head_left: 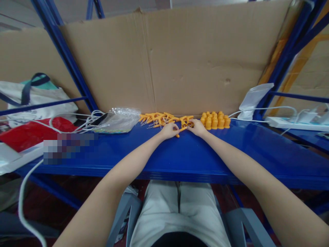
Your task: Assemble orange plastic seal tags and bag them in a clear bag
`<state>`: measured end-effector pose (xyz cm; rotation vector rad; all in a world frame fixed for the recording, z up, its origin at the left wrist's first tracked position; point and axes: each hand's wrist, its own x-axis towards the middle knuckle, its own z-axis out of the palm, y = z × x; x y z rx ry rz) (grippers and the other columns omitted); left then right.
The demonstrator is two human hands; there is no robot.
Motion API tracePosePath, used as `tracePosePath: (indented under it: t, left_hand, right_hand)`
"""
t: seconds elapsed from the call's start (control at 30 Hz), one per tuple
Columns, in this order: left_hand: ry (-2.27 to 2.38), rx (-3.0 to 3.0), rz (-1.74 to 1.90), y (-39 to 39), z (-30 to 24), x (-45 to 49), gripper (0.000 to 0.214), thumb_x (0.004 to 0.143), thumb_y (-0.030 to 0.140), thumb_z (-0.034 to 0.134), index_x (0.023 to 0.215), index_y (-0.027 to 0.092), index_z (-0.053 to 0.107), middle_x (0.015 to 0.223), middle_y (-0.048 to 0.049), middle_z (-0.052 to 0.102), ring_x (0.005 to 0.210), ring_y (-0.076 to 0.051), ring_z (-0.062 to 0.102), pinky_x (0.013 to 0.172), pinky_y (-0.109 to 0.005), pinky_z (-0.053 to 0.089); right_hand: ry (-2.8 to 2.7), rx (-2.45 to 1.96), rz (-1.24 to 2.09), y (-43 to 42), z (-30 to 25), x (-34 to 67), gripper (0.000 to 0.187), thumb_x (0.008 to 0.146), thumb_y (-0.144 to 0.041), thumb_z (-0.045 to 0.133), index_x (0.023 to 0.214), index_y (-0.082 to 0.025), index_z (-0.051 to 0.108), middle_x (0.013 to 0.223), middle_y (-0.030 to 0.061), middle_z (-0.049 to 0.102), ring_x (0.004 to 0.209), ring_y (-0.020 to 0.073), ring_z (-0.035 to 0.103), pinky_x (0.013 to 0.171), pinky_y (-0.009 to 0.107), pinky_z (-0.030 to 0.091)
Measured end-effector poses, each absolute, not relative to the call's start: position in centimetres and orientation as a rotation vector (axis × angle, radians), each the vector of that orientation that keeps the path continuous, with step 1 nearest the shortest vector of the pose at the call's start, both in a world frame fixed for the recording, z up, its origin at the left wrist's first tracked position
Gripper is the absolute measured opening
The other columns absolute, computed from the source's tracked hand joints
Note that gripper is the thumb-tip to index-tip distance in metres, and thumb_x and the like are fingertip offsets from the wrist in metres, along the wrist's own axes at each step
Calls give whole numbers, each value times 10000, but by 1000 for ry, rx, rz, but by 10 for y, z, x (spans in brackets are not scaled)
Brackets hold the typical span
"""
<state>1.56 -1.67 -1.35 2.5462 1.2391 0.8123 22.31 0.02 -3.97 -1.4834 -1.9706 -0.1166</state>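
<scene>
At the back of the blue table (180, 154), my left hand (169, 131) is closed on an orange branched piece (183, 129). Close beside it, the fingers of my right hand (198, 128) are bent around a small dark amber round piece (190, 125), partly covered by the fingers. Whether the two pieces touch cannot be made out. A pile of similar orange branched parts (156, 118), with thin silvery coils among them, lies behind and left of my left hand. Several orange bottle-shaped pieces (215, 120) stand grouped just right of my right hand.
A cardboard panel (180, 61) rises behind the table. To the left lie a clear plastic bag (119, 120), white cables (92, 120), a red bag (38, 132) and a cloth tote (46, 99). A power strip (295, 123) sits at right, near blue rack posts (280, 61).
</scene>
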Motion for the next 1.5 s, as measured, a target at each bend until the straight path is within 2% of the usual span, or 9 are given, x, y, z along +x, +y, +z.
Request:
tracePosePath:
  t: [0.2, 0.5, 0.6, 0.73, 0.87, 1.07, 1.27, 1.5]
  left_hand:
    - [1402, 2505, 822, -20, -11, 11, 161, 719, 327, 732, 720, 166, 747, 829, -66, 641, 877, -216, 616, 829, -337, 494]
    - [1528, 2477, 543, -25, -1, 7, 157, 741, 265, 636, 729, 158, 751, 675, -48, 708, 709, -202, 651, 646, -281, 467]
    - [1505, 2462, 593, -25, 0, 6, 169, 771, 261, 596, 702, 171, 722, 672, -38, 713, 675, -185, 652, 624, -266, 466]
    - [1519, 2438, 688, -26, -1, 8, 152, 791, 217, 548, 689, 174, 652, 724, -36, 723, 713, -177, 660, 674, -261, 490]
    - [1537, 2414, 790, -25, -4, 11, 112, 800, 203, 541, 705, 179, 596, 777, -41, 720, 759, -179, 661, 739, -279, 506]
    - [1510, 2423, 889, -18, -10, 10, 129, 796, 176, 551, 669, 190, 539, 774, -31, 692, 759, -171, 644, 748, -288, 518]
    - [1492, 2398, 915, -17, -12, 12, 134, 807, 158, 548, 675, 178, 552, 799, -54, 693, 771, -179, 641, 763, -300, 521]
    - [1478, 2416, 915, -18, -11, 10, 97, 819, 178, 548, 738, 172, 601, 780, -31, 672, 745, -159, 641, 749, -276, 523]
  right_hand:
    - [-1988, -1470, -151, -3, -38, 222, 305, 828, -346, 650, 1073, -166, 674, 1102, 127, 699, 1030, 281, 636, 911, 406, 487]
    - [-2055, -1465, -210, -5, -37, 219, 291, 863, -343, 632, 1092, -168, 676, 1077, 128, 692, 1012, 264, 629, 906, 397, 477]
    - [-2067, -1484, -213, -5, -37, 219, 290, 866, -344, 632, 1101, -178, 671, 1104, 127, 683, 1036, 265, 619, 901, 402, 480]
    - [-2069, -1499, -249, -8, -36, 218, 276, 873, -336, 622, 1105, -191, 662, 1141, 123, 668, 1073, 270, 603, 900, 405, 482]
    - [-2061, -1536, -247, -15, -32, 214, 232, 877, -336, 614, 1048, -182, 650, 1127, 131, 663, 1062, 276, 601, 872, 404, 487]
    - [-2021, -1522, -268, -21, -29, 210, 201, 856, -353, 636, 981, -197, 609, 1065, 129, 664, 1032, 283, 601, 832, 401, 485]
    - [-2020, -1513, -292, -19, -30, 209, 216, 853, -375, 629, 965, -195, 585, 1040, 130, 656, 1020, 285, 595, 825, 397, 476]
    - [-2029, -1529, -262, -22, -28, 208, 202, 864, -335, 609, 996, -183, 588, 1078, 144, 651, 1050, 292, 592, 854, 418, 477]
